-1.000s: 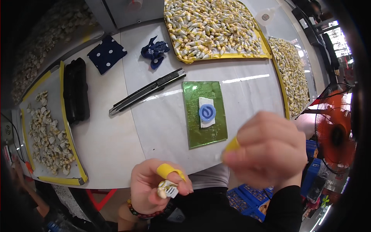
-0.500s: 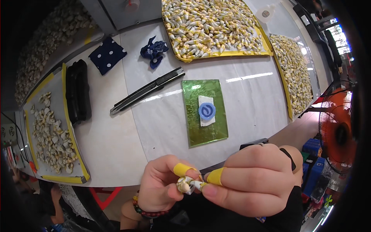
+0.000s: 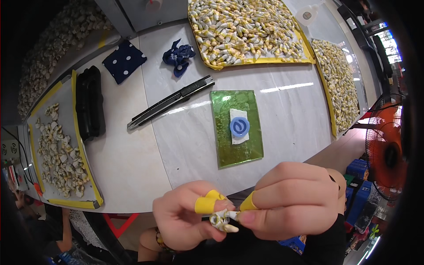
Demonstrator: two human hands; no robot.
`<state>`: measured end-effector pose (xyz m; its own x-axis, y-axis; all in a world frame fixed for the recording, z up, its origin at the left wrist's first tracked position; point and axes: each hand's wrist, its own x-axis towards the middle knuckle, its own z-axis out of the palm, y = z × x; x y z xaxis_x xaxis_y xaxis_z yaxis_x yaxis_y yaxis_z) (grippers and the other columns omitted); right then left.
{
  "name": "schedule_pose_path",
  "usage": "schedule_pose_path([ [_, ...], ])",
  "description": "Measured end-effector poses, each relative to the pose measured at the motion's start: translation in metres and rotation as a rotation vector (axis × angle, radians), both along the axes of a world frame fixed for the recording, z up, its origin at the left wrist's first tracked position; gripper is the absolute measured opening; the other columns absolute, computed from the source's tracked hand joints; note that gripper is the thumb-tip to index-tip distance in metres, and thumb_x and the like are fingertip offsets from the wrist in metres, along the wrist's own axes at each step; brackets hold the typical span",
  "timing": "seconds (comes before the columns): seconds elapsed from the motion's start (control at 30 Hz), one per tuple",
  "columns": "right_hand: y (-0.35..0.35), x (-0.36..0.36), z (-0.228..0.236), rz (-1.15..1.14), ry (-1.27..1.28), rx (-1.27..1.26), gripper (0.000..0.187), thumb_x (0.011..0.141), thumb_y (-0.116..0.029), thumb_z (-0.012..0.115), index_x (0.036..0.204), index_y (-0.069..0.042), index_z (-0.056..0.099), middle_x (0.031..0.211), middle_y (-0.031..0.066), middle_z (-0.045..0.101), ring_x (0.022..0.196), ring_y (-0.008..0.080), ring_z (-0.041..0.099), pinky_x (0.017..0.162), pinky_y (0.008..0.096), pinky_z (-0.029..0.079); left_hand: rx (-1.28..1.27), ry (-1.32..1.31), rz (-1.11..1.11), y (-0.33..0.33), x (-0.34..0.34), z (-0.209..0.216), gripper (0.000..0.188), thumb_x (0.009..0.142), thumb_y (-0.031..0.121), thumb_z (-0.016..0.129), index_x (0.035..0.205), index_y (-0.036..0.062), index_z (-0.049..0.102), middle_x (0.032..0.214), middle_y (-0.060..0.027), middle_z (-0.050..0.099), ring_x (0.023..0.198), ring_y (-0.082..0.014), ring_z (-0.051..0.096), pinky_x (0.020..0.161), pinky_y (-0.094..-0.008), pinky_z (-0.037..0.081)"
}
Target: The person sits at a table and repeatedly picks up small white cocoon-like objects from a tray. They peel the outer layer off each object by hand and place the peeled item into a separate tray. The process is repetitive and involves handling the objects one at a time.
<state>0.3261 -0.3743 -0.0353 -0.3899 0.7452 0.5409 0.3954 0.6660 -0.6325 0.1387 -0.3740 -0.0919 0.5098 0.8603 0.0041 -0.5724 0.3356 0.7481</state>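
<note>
Near the table's front edge my two hands meet. My left hand (image 3: 181, 216), with a yellow finger cover, pinches a small white-and-gold figurine part (image 3: 217, 221) with a cream-coloured tip pointing right. Between finger and thumb of my right hand (image 3: 293, 201), also with a yellow cover, is a slim white piece (image 3: 232, 215). Its end touches the figurine part; whether the two are joined I cannot tell. Beyond the hands lies a green glass plate (image 3: 223, 152), bearing a white pad (image 3: 240, 139) and a blue round dish (image 3: 240, 127) on top.
A black box cutter (image 3: 172, 101) lies left of the plate. Behind it are two dark blue dotted cloths (image 3: 124, 61). Yellow-edged trays with small pieces stand at the back (image 3: 260, 61), right (image 3: 324, 95) and left (image 3: 99, 194). A black tray (image 3: 90, 104) and an orange fan (image 3: 391, 150) flank the table.
My left hand has turned the figurine part, so its cream tip now points right and down. Both hands stay close together. The view has shifted slightly.
</note>
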Motion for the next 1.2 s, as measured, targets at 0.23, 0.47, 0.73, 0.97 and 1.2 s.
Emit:
schedule_pose_path([
  [0.23,-0.002,-0.004,-0.005,0.05,0.188,-0.173,0.016,0.063,0.009,0.07,0.074,0.003,0.06,0.068,0.0103,0.06,0.053,0.0199,0.058,0.046,0.0259,0.048,0.627,0.494,0.064,0.013,-0.013,0.016,0.032,0.06,0.01,0.083,0.086,0.0027,0.066,0.083,-0.0086,0.063,0.071,-0.0216,0.063,0.061,-0.028,0.05],
  [0.47,-0.003,-0.001,-0.003,0.096,0.212,-0.275,0.015,0.066,0.008,0.07,0.072,0.002,0.058,0.07,0.0112,0.061,0.057,0.0223,0.059,0.049,0.0277,0.049,0.749,0.516,0.06,0.019,-0.01,0.023,0.033,0.058,0.012,0.084,0.085,0.0044,0.067,0.079,-0.006,0.062,0.071,-0.0215,0.063,0.06,-0.0281,0.052],
  [0.73,-0.005,0.002,-0.004,0.122,0.239,-0.297,0.014,0.067,0.007,0.071,0.071,0.002,0.058,0.071,0.0122,0.061,0.058,0.0233,0.06,0.05,0.0283,0.049,0.763,0.458,0.062,0.02,-0.007,0.02,0.033,0.058,0.012,0.084,0.084,0.0029,0.066,0.081,-0.0071,0.061,0.071,-0.0227,0.062,0.062,-0.0298,0.054],
  [0.97,-0.007,-0.001,-0.004,0.084,0.276,-0.325,0.015,0.066,0.007,0.071,0.071,0.003,0.058,0.07,0.0134,0.062,0.058,0.0242,0.06,0.049,0.0286,0.049,0.732,0.47,0.048,0.02,-0.007,0.023,0.032,0.057,0.012,0.084,0.083,0.0036,0.067,0.083,-0.0061,0.062,0.073,-0.0211,0.062,0.065,-0.0292,0.054],
  [1.2,-0.01,0.001,-0.005,0.055,0.239,-0.263,0.017,0.063,0.008,0.072,0.072,0.002,0.058,0.07,0.0124,0.062,0.057,0.0231,0.06,0.048,0.0276,0.049,0.764,0.502,0.046,0.019,-0.005,0.025,0.034,0.057,0.013,0.084,0.086,0.0049,0.068,0.083,-0.004,0.064,0.073,-0.0197,0.061,0.066,-0.0278,0.054],
])
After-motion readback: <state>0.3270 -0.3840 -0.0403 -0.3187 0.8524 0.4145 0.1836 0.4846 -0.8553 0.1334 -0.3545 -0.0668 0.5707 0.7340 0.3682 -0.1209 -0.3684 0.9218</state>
